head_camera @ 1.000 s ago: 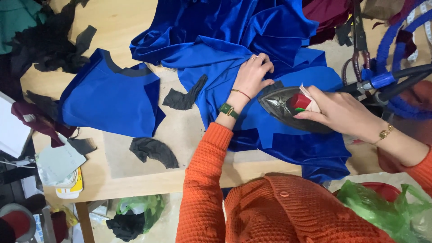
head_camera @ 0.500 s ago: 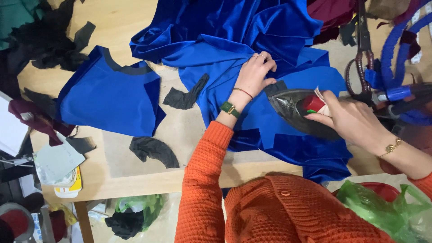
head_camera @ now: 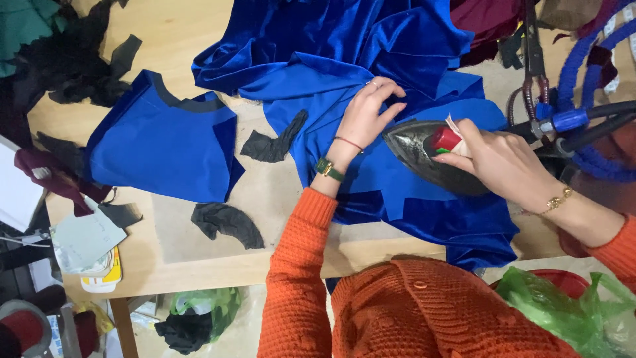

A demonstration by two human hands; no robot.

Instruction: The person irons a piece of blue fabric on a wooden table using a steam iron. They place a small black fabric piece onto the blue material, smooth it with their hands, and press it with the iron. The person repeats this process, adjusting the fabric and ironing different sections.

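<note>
A large piece of shiny blue fabric [head_camera: 344,73] lies spread over a wooden table [head_camera: 199,265]. My left hand [head_camera: 368,113], with a watch on its wrist, presses flat on the blue fabric, fingers spread. Just to its right, my right hand [head_camera: 497,159] grips the handle of a dark metal iron [head_camera: 414,149] that rests on the fabric, tip pointing left. A thick black cord with a blue fitting [head_camera: 570,120] runs from the iron off to the right.
A separate blue garment panel with a dark neckline [head_camera: 159,146] lies at the left. Black fabric scraps [head_camera: 228,222] lie near it, another scrap [head_camera: 275,142] by my left hand. Green plastic bag [head_camera: 563,305] at lower right; dark cloth pile [head_camera: 73,59] upper left.
The iron and my right hand have slid slightly rightward over the fabric. My left hand stays pressed on the cloth in about the same spot.
</note>
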